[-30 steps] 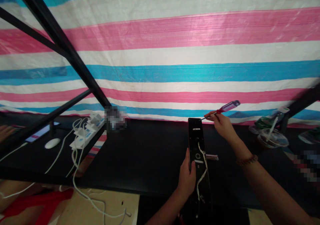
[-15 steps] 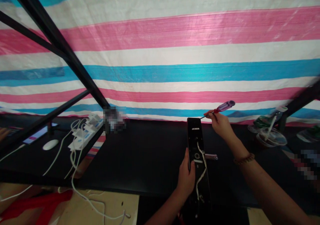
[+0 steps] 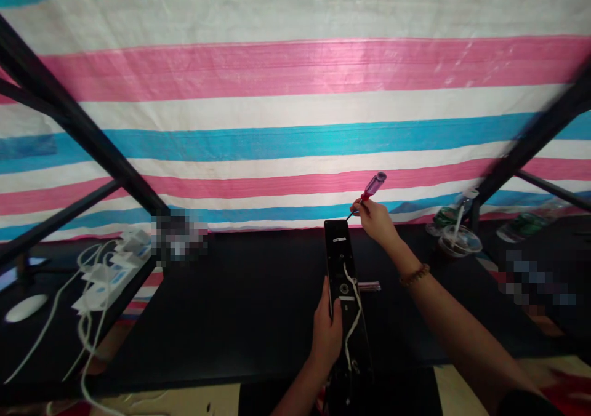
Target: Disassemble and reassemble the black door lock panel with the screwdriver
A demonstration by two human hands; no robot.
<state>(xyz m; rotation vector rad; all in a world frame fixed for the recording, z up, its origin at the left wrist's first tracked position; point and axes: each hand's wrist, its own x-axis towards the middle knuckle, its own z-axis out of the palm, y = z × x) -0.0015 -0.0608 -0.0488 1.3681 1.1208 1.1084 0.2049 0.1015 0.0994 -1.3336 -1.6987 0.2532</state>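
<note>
My left hand (image 3: 327, 330) is closed around the left edge of a long black panel (image 3: 336, 256), which looks like a door lock body. A whitish cable (image 3: 356, 317) runs down its face, past a round fitting and small labels. In my right hand (image 3: 375, 219) is a screwdriver (image 3: 375, 184) with a clear purple and red handle, pinched near the shaft. Its tip meets the panel's top right corner; whether it sits in a screw I cannot tell. Beside the panel's right edge lies another clear-handled tool (image 3: 370, 287), partly hidden.
The black table (image 3: 221, 305) stands before a striped tarpaulin. A lidded drink cup (image 3: 459, 241) with a straw and a green-labelled bottle (image 3: 446, 216) are at the right. At the left are a white power strip (image 3: 108, 284) with cables and a mouse (image 3: 26, 308). Black metal posts rise on both sides.
The view has swung to the right, so everything appears further left. The screwdriver now stands more upright, its tip still at the panel's top right corner. My left hand keeps its hold.
</note>
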